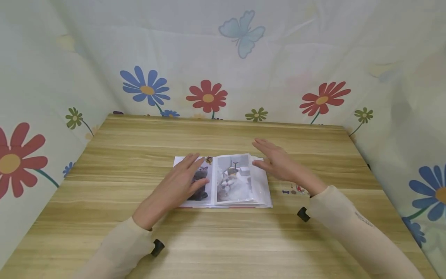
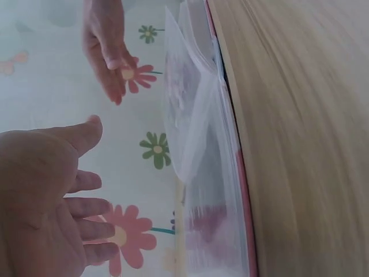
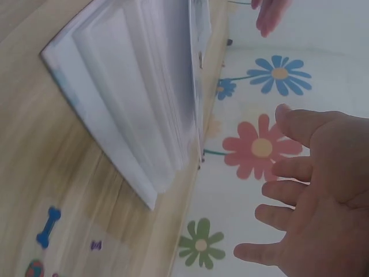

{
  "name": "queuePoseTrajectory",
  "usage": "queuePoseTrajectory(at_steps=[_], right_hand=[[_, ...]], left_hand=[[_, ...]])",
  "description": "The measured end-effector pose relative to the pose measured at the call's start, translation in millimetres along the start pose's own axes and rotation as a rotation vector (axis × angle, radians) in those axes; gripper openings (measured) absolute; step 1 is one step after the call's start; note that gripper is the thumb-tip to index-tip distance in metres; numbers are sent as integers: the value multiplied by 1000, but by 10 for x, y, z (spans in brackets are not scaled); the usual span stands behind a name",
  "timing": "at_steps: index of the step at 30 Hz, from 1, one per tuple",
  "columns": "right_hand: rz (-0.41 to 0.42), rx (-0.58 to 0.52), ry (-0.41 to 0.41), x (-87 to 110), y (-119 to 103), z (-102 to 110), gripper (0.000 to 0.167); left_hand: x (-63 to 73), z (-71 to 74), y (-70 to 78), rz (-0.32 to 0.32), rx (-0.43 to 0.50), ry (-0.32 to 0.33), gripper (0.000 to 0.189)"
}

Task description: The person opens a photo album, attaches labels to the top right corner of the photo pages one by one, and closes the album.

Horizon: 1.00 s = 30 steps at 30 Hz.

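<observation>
A photo album point(image 1: 263, 190) lies spread on the table, with clear sleeves over its pages. Its left page shows a dark grey cat photo point(image 1: 200, 192), partly hidden behind my left hand point(image 1: 175, 184). On the right page is a photo of a pale fluffy cat point(image 1: 234, 182), and that page lifts a little off those beneath it. A small sticker point(image 1: 209, 160) sits near the top of the left page. My left hand hovers over the left page, fingers extended and holding nothing. Beyond the album's right edge, my right hand point(image 1: 278, 162) is raised with straight fingers, also holding nothing.
Small stickers lie on the table right of the album, among them a blue bone shape point(image 3: 49, 227) and a purple bow point(image 3: 96, 245). The wooden table point(image 1: 223, 240) meets a flower-printed curtain point(image 1: 195, 50) at its back and sides.
</observation>
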State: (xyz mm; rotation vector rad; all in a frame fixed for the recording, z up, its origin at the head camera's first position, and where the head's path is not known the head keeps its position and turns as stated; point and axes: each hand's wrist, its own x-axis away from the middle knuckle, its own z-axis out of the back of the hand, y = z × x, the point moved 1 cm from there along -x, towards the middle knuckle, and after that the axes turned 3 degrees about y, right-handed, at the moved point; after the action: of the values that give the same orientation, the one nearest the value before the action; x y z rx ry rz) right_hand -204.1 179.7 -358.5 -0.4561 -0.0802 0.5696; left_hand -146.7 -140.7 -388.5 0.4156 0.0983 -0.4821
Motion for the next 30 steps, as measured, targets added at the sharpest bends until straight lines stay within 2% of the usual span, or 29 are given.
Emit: queuePoseTrajectory(at_steps=[7,18,30], right_hand=[[-38,0,23,233,124,88,67],[-73,-5,17,601,323,92,61],[-92,57,46,886,490,-24,57]], left_hand=[[-71,15,159,-40,30,11,72],[-211,-86,399,-122,59,14,70],[-386,-341,731,-213,75,-41,67]])
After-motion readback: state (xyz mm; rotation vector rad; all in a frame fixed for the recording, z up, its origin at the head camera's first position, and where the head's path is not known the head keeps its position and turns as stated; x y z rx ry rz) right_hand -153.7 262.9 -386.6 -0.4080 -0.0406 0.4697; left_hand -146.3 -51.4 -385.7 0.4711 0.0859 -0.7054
